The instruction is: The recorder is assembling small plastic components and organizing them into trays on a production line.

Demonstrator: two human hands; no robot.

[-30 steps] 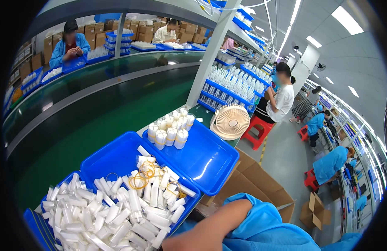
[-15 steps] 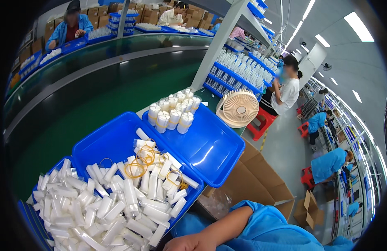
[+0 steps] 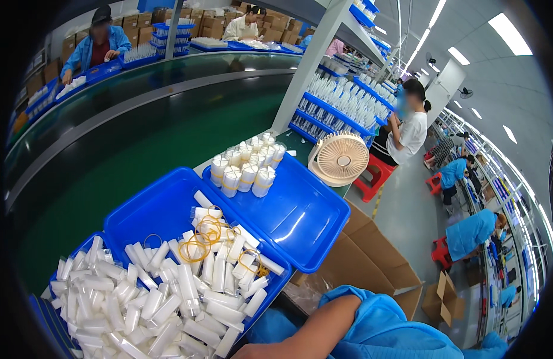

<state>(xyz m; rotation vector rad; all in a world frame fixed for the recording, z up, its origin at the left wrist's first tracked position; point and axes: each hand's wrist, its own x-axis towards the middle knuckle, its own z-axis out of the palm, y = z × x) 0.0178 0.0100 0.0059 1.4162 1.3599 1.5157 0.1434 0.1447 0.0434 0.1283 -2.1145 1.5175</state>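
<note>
My right forearm (image 3: 315, 329) reaches in from the lower right, its blue sleeve pushed up. Only the back of my right hand (image 3: 258, 352) shows at the bottom edge; its fingers are cut off from view. My left hand is out of sight. Closest to the right hand is a heap of loose white pieces in clear sleeves (image 3: 163, 314), spilling over a blue tray (image 3: 151, 200). Several yellow rubber bands (image 3: 196, 245) lie on the heap. Bundles of the same white pieces, banded together (image 3: 248, 173), stand upright at the far end of a second blue tray (image 3: 306, 221).
A beige fan (image 3: 341, 158) stands beyond the second tray, next to stacked blue trays (image 3: 330, 110) and a grey post (image 3: 306, 72). A green conveyor belt (image 3: 139, 143) runs along the left. An open cardboard box (image 3: 363, 251) sits below right. Co-workers sit farther off.
My right hand has sunk lower, mostly past the bottom edge. The view has shifted slightly, and the trays appear a little lower. Across the belt, a co-worker's arm has moved.
</note>
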